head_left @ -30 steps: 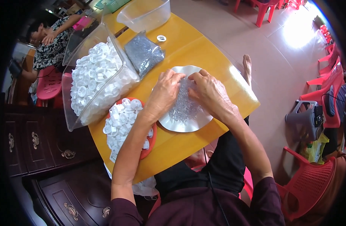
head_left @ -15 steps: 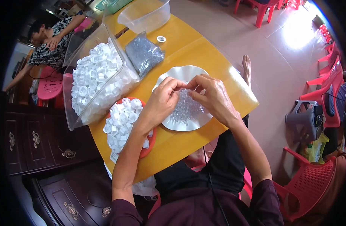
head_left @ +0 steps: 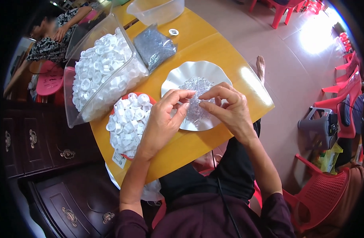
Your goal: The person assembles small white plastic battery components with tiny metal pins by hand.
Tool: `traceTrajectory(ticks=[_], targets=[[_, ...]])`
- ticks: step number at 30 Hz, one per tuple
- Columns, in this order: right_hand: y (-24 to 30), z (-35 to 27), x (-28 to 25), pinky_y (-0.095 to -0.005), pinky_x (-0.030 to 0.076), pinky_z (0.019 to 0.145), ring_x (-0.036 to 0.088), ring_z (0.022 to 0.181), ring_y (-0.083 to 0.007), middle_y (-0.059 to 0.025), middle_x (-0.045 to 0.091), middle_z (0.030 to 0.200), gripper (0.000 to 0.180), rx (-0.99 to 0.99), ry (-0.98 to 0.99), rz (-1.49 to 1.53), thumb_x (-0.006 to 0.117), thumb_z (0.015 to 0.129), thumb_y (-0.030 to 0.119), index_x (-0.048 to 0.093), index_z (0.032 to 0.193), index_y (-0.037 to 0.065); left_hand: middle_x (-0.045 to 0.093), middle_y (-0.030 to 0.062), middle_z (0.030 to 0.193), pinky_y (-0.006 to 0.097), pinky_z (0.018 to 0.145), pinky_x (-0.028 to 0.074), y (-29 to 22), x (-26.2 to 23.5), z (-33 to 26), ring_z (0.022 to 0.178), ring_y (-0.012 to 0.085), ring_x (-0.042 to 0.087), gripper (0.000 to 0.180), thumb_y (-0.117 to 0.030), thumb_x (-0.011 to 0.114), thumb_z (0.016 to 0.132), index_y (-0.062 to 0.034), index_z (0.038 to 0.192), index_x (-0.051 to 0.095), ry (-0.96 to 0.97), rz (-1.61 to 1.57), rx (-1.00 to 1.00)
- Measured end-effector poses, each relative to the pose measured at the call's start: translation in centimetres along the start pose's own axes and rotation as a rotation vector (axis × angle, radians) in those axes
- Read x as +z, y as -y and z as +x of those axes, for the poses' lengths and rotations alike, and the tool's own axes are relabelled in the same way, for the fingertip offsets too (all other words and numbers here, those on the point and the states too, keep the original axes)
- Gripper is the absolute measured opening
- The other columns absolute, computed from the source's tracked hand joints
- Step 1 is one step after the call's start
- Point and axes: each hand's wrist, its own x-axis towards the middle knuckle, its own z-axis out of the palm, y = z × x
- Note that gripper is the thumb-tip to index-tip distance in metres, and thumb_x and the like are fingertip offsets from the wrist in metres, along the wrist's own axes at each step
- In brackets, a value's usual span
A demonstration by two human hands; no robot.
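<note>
Both hands hover above a white wavy-rimmed plate (head_left: 173, 77) heaped with small clear plastic pieces (head_left: 195, 83). My left hand (head_left: 162, 121) curls with thumb and forefinger drawn together at the plate's left side. Facing it, my right hand (head_left: 232, 113) pinches with thumb and forefinger, its fingertips a short gap from the left ones. Anything in either pinch is too small and clear to make out against the heap. Left of my left forearm, small white plastic caps (head_left: 128, 119) are piled on a red plate (head_left: 151, 99).
A large clear bin (head_left: 90, 101) of similar white caps stands at the table's left. Beyond lie a bag of grey pieces (head_left: 154, 47), a small round white item (head_left: 173, 32) and a clear tub (head_left: 156, 14). Another person (head_left: 51, 47) sits far left; red chairs (head_left: 324, 192) stand right.
My hands have come slightly nearer to me and their fingertips have parted a little. The view has shifted, so the table things appear slightly moved.
</note>
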Motion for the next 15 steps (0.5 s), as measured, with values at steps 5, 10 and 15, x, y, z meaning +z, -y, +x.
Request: traceTrajectory(ticks=[5,10,15], targets=[[0.9,-0.7,0.5,-0.026,0.048,0.067,0.058,0.073,-0.0088,-0.0023,0.067,0.089,0.016,0.196,0.121,0.539,0.074,0.086,0.013,0.072,0.1,0.005,0.065,0.0054,0.109,0.025,0.088,0.048,-0.6,0.9,-2.5,0.097,0.0109,0.061,0.022,-0.007,0.055,0.099,0.0014,0.118,0.062,-0.01,-0.384,-0.123],[1.9,-1.4,0.7,-0.0178,0.029,0.051,0.043,0.06,-0.0024,0.003,0.064,0.087,0.013,0.439,0.184,0.809,0.073,0.088,0.012,0.07,0.099,0.007,0.067,0.0065,0.105,0.026,0.086,0.049,-0.8,0.6,-4.0,0.096,0.011,0.062,0.023,-0.013,0.051,0.103,0.0019,0.114,0.064,-0.004,-0.611,-0.141],[2.2,-2.0,1.4,-0.0254,0.05,0.08,0.064,0.084,-0.0128,-0.0049,0.069,0.092,0.015,0.488,0.249,1.058,0.071,0.09,0.009,0.069,0.104,0.003,0.067,0.0065,0.102,0.026,0.083,0.05,-0.4,0.2,-5.2,0.092,0.0113,0.063,0.028,-0.017,0.047,0.105,0.0029,0.113,0.064,-0.002,-0.674,-0.129]])
